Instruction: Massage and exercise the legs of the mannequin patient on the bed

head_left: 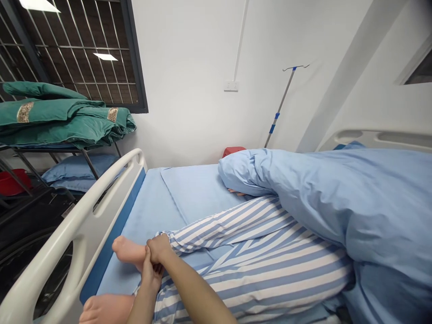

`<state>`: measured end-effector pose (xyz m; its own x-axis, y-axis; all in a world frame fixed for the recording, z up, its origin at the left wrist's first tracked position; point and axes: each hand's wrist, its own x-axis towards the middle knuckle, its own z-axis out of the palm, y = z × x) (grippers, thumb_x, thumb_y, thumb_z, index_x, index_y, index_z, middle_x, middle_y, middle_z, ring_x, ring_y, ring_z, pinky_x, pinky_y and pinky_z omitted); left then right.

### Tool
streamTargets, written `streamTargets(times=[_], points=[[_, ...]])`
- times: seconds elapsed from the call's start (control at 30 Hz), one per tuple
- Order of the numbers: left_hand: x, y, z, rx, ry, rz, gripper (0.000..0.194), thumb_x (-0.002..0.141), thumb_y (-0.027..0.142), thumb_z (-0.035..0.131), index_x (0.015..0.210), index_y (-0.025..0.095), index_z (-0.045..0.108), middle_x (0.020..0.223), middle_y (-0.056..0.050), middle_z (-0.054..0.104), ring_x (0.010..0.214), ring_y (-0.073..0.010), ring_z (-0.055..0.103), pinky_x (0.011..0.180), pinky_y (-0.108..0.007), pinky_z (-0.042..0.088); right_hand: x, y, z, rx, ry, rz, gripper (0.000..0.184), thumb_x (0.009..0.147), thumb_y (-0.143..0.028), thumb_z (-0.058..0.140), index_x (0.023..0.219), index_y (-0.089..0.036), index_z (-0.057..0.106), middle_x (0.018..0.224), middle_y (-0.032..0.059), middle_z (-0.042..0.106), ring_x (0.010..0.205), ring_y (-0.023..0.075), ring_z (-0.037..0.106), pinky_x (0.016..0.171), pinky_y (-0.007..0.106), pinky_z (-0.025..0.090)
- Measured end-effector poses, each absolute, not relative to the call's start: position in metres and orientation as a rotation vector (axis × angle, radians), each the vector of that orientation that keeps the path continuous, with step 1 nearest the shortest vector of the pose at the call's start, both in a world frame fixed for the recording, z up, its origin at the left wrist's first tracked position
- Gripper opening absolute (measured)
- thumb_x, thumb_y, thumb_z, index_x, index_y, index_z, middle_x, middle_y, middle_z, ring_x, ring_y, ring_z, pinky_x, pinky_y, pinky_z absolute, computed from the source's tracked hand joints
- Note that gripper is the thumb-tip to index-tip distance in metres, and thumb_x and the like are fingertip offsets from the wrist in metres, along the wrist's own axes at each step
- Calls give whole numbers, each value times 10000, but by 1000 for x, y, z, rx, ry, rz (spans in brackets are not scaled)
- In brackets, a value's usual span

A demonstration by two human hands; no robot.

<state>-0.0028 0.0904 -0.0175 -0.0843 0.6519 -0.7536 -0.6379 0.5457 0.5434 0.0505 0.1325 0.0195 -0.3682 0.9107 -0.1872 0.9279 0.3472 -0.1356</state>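
Note:
A figure in blue-and-white striped trousers (222, 227) lies on the bed, its smooth feet looking like a mannequin's. My right hand (159, 248) is closed over the ankle of the far leg, just at the trouser cuff. Against the near side of the same ankle, my left hand (150, 275) is wrapped with its thumb up and its fingers partly hidden. The far foot (130, 250) sticks out past my hands towards the bed's foot end. Below my left forearm rests the near foot (106, 308), which neither hand holds.
A light blue quilt (313, 193) covers the figure's upper part. The cream footboard (81, 216) rises at left, beside a black wheelchair (30, 252). Green folded bedding (60, 117) lies on a rack. An IV pole (281, 105) stands behind the bed.

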Motion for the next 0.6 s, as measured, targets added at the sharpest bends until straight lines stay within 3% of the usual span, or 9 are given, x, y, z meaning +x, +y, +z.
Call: streamTargets(times=[0.2,0.43,0.6], points=[[-2,89,-14,30,1265,1070,393,710,565,543,705,172,556,668,-19,578,588,-148,554,517,-260,451,47,132,18,1792,2459,-310,345,739,-336,499,1034,-171,570,962,108,660,877,259,611,772,403,436],[-2,87,-10,16,1281,1072,317,737,476,557,681,164,540,617,-8,564,537,-135,539,498,-251,439,46,132,23,1797,2412,-359,359,765,-362,476,1052,-170,575,1014,108,649,939,260,601,800,410,438],[3,81,9,42,1185,1211,274,757,425,550,673,164,541,581,-5,560,493,-130,533,461,-244,436,49,122,53,1751,2411,-406,361,762,-350,475,1058,-170,576,1034,113,643,969,253,598,824,430,446]])
